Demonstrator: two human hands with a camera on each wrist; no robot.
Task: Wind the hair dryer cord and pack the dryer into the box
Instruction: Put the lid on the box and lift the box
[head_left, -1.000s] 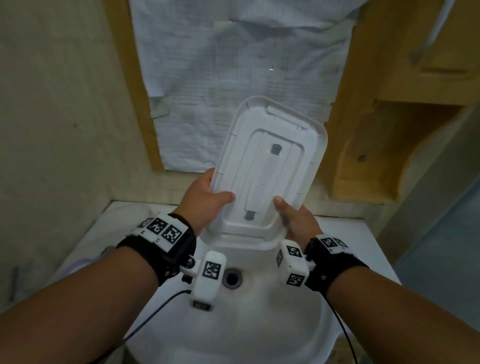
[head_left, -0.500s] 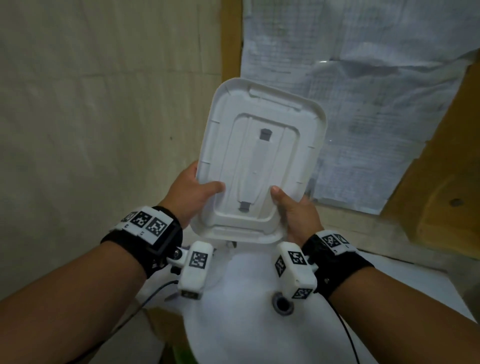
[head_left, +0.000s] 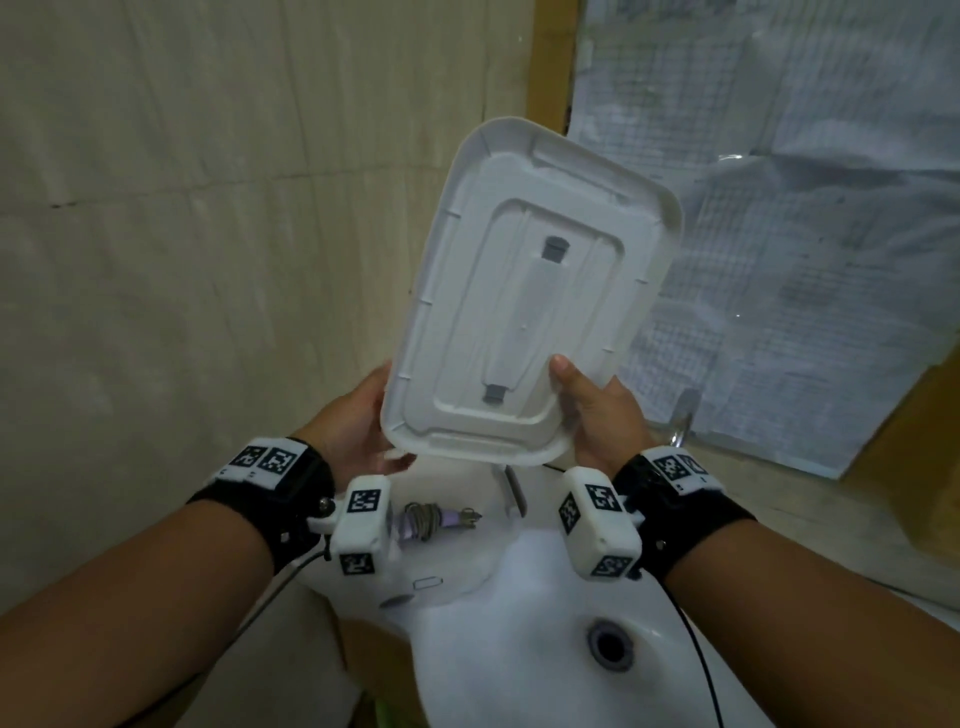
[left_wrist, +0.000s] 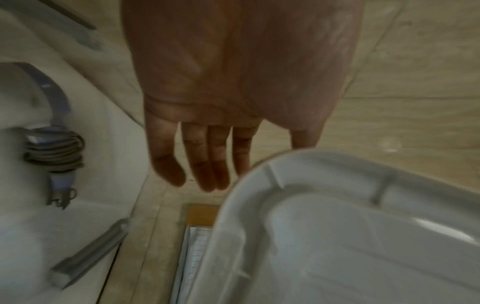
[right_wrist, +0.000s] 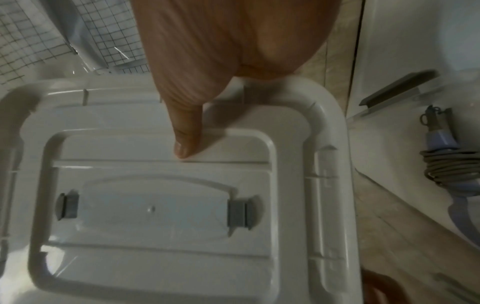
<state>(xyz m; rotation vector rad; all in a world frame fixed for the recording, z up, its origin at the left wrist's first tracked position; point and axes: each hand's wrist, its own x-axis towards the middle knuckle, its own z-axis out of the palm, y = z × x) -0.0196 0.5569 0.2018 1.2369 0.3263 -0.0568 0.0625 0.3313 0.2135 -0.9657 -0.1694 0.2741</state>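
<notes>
I hold a white box lid (head_left: 530, 312) upright with its ribbed underside toward me. My right hand (head_left: 597, 410) grips its lower right corner, the thumb (right_wrist: 187, 139) pressed on the inner face and the fingers hidden behind. My left hand (head_left: 363, 421) sits at the lid's lower left edge with its fingers (left_wrist: 207, 164) straight. Below the lid, the lilac hair dryer (head_left: 436, 522) lies in the clear box (head_left: 514, 493) with its grey cord wound round the handle (left_wrist: 52, 152). The dryer handle also shows in the right wrist view (right_wrist: 451, 164).
The box rests at the left of a white sink (head_left: 519, 675), whose drain (head_left: 610, 647) is at the lower right. A beige wall (head_left: 208, 260) stands on the left. A wooden frame (head_left: 550, 78) and a gridded plastic sheet (head_left: 805, 260) stand behind.
The view has swung left and the lid has risen, uncovering the box with the dryer. My left thumb has come off the lid's inner face; the right hand keeps its grip.
</notes>
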